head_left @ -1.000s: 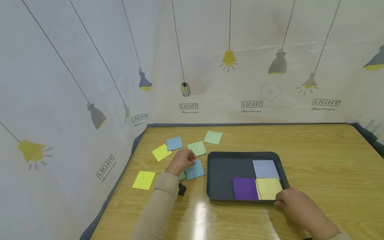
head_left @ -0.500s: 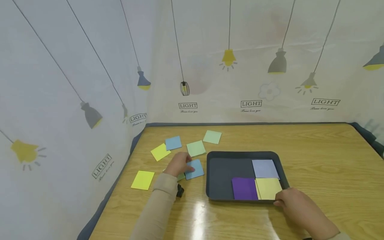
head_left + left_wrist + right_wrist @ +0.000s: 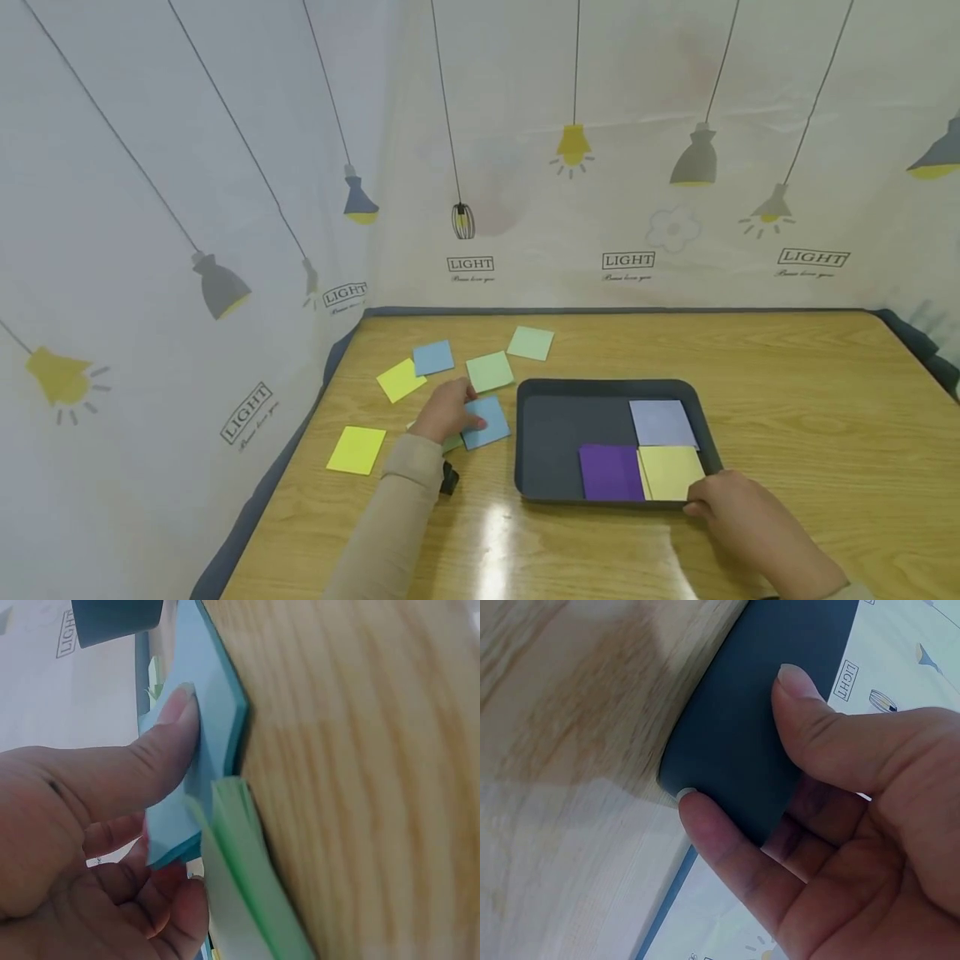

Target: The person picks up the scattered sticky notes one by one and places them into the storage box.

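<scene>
A blue sticky-note pad [image 3: 487, 423] is pinched by my left hand [image 3: 444, 412], thumb on its top face and fingers curled at its edge. In the left wrist view the blue pad [image 3: 206, 697] overlaps or sits beside a green sticky-note pad [image 3: 244, 862]; whether it is off the table is hard to tell. My right hand [image 3: 738, 510] grips the near right corner of a dark tray [image 3: 558, 500]. In the tray lie a purple pad [image 3: 611, 472], a pale yellow pad [image 3: 672, 473] and a lavender pad [image 3: 664, 423].
Left of the tray, on the wooden table [image 3: 825, 400], lie two bright yellow pads, one at the front [image 3: 356, 450], another blue pad [image 3: 433, 357] and two pale green pads, the nearer one [image 3: 490, 372] close to the tray. A patterned curtain [image 3: 525, 192] hangs behind.
My left hand has come down and slightly left onto the blue pad, and its thumb now lies over it. My right hand and the tray have stayed put.
</scene>
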Motion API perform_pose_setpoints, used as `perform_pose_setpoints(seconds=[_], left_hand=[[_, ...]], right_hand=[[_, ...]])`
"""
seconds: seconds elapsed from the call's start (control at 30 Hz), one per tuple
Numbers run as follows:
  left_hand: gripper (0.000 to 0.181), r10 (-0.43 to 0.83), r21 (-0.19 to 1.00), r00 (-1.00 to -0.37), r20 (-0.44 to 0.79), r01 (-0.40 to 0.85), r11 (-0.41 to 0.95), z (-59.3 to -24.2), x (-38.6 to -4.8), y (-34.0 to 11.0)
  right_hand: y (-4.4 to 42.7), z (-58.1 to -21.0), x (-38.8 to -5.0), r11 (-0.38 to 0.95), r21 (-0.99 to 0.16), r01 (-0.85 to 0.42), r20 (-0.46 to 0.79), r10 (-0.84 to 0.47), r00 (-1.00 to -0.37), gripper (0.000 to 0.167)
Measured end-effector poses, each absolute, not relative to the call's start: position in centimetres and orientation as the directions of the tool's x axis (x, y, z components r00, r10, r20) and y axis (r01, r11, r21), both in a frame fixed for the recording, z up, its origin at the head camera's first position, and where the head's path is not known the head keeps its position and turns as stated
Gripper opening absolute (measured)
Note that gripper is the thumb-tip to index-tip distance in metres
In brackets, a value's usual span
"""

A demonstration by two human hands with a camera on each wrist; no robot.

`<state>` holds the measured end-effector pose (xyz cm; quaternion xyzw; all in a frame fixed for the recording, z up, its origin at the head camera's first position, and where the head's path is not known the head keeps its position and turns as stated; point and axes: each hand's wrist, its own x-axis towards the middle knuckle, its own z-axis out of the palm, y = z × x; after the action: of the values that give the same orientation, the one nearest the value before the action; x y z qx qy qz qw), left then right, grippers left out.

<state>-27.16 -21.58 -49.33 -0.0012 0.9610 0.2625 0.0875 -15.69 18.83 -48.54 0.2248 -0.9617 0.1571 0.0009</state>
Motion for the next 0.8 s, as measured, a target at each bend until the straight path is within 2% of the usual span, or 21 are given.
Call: perform_pose_setpoints(seconds=[0.13,0.4,0.67,0.8], left_hand=[[0.047,0.050,0.509,-0.983,-0.177,-0.048,0.860,-49.2,-26.9,-21.7],[0.029,0.091,0.542,-0.987,-0.131,0.006,0.840,-48.9,-26.9,-21.7],[0.022,0.119,0.599,-0.989,-0.087,0.043,0.799,-46.8,-26.4,-20.8],[0.025,0.136,0.623,-0.990,-0.048,0.076,0.778,-45.4,-26.1,-20.1]], right_hand=[[18.8,-48.7,-15.6,0.846,-0.300,-0.441,0.079,-0.439,-0.895,0.022],[18.9,-48.8,-15.5,0.847,-0.290,-0.446,0.088,-0.440,-0.893,0.022],[19.0,-48.7,-15.5,0.845,-0.278,-0.457,0.105,-0.446,-0.889,0.027],[19.0,-48.7,-15.5,0.841,-0.277,-0.464,0.114,-0.451,-0.885,0.025]])
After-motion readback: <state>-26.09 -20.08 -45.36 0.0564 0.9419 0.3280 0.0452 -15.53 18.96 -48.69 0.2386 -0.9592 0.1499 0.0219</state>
